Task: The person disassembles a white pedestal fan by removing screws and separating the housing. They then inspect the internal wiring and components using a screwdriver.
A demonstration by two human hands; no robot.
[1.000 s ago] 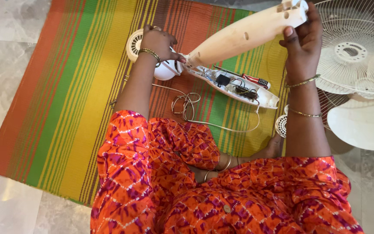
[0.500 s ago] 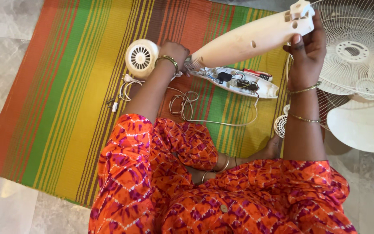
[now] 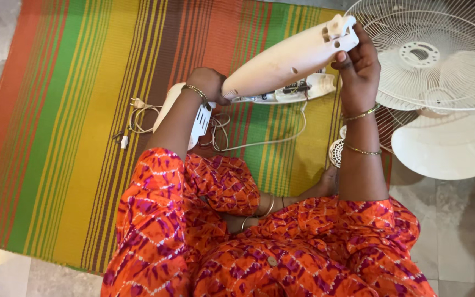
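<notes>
I hold a long cream plastic housing cover (image 3: 290, 59) of a fan in both hands above the striped mat (image 3: 78, 110). My left hand (image 3: 207, 83) grips its narrow lower end. My right hand (image 3: 358, 58) grips its wide upper end. Under the cover lies the other half of the housing (image 3: 303, 91), open, with wires and small parts showing. A white round motor part (image 3: 200, 122) lies under my left forearm, partly hidden. A white cable (image 3: 270, 140) loops across the mat from it.
A white fan grille (image 3: 430, 49) and fan blades (image 3: 446, 146) lie on the floor at the right. A coiled cord with a plug (image 3: 137, 115) lies left of my arm. A small round white vented piece (image 3: 335, 153) sits by my right forearm. My crossed legs in orange cloth fill the foreground.
The view has shifted and tightened. The white round motor part now lies under my left forearm instead of beyond my hand, and the cover stays held in both hands.
</notes>
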